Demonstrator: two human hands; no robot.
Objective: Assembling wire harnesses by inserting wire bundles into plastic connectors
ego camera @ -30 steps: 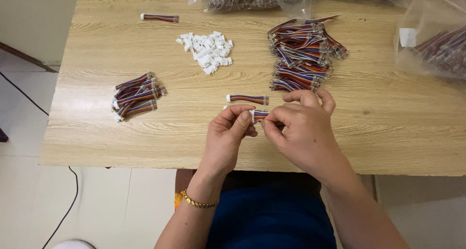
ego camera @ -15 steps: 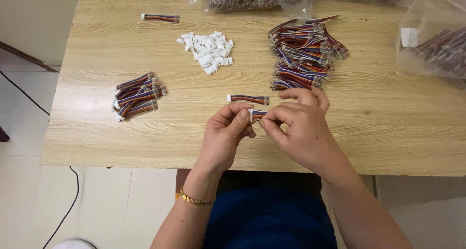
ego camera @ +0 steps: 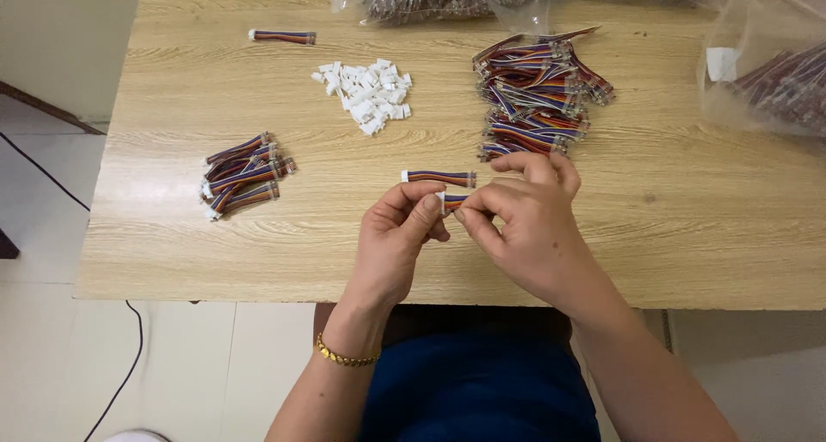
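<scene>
Above the worktop (ego camera: 258, 253) front edge, both hands, left (ego camera: 397, 240) and right (ego camera: 529, 227), still pinch one short multicoloured wire lead (ego camera: 452, 201) between fingertips; fingers barely shifted, another lead (ego camera: 439, 178) lies just beyond.

2 hands (ego camera: 465, 227), 3 loose cables (ego camera: 439, 178), perhaps 3 bags (ego camera: 766, 72).

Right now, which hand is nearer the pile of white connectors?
Left. The left hand sits below the white connector pile, almost straight under it. The right hand is farther off to the right, under the big wire bundle stack.
</scene>
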